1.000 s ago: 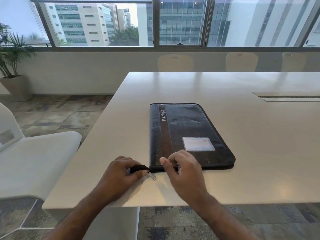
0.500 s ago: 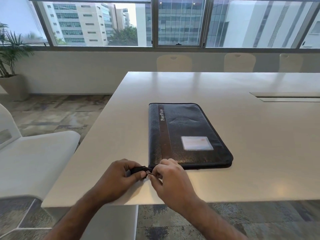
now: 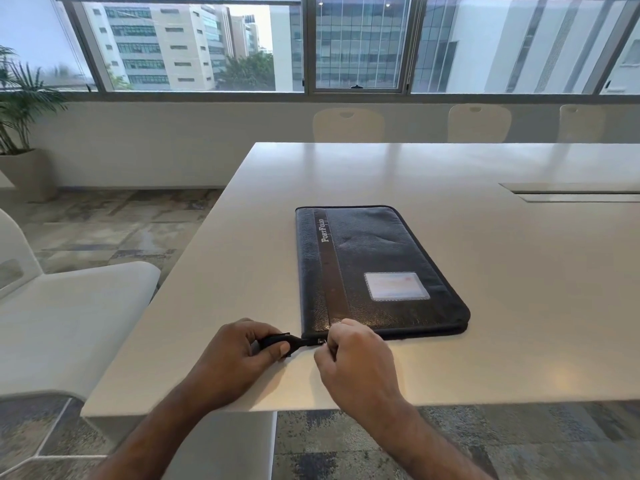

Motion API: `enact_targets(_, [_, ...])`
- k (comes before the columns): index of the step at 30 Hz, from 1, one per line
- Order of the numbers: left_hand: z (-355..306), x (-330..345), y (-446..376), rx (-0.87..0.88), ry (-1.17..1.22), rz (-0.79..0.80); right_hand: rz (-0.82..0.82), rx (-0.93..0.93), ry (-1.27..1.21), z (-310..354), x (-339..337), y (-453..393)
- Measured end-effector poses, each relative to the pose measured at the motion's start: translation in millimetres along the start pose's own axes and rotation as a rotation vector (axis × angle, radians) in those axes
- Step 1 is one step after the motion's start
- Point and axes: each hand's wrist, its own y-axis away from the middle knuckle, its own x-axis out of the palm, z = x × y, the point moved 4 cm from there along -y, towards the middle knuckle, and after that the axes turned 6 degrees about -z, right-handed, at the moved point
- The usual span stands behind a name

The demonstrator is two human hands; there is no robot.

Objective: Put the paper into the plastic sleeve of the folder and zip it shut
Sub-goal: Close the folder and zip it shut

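A black leather folder (image 3: 374,265) lies closed and flat on the white table (image 3: 502,244), with a clear card window on its cover. At its near left corner a black zipper tail (image 3: 277,341) sticks out. My left hand (image 3: 242,355) pinches that tail. My right hand (image 3: 353,358) is closed on the small metal zipper pull (image 3: 321,341) right at the corner. No paper or plastic sleeve is visible; the folder's inside is hidden.
A white chair (image 3: 69,313) stands to the left of the table. A recessed cable hatch (image 3: 571,192) sits at the table's far right. Three pale chairs (image 3: 348,124) line the far side under the windows. A potted plant (image 3: 20,133) stands at far left.
My right hand came down from the folder's near edge onto the zipper pull at the corner and closed on it. My left hand kept its pinch on the zipper tail.
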Motion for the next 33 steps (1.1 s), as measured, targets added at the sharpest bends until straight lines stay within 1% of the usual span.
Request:
enact_targets(5, [0.9,-0.7,-0.1,-0.018,-0.005,-0.021,-0.023,0.040,0.032,-8.3,-5.1,1.0])
enact_targets(11, [-2.0,0.2,0.8,-0.052,-0.131,-0.135,-0.032,0.058,0.065,-8.9,-5.6,1.7])
enact_targets(16, [-2.8,1.2,3.7,-0.053,-0.152,-0.171,-0.049,0.103,0.082,-9.7,-4.0,2.5])
enact_targets(18, [-5.9,1.6,3.4,-0.016,-0.152,-0.159,-0.043,0.073,0.065,-8.0,-2.7,2.9])
enact_targets(20, [-11.9,3.7,1.6,0.046,-0.171,-0.139,-0.024,0.001,0.052,-4.7,-1.4,3.8])
enact_targets(23, [-22.3,9.0,-1.4,0.085,-0.177,-0.132,-0.003,-0.067,0.032,-2.5,-0.2,4.7])
enact_targets(30, [-34.0,18.9,-9.1,0.153,-0.193,-0.189,0.023,-0.119,0.010,-0.5,-0.3,5.1])
enact_targets(33, [-35.6,20.5,-7.0,0.195,-0.242,-0.208,0.025,-0.142,0.021,2.7,-0.1,5.6])
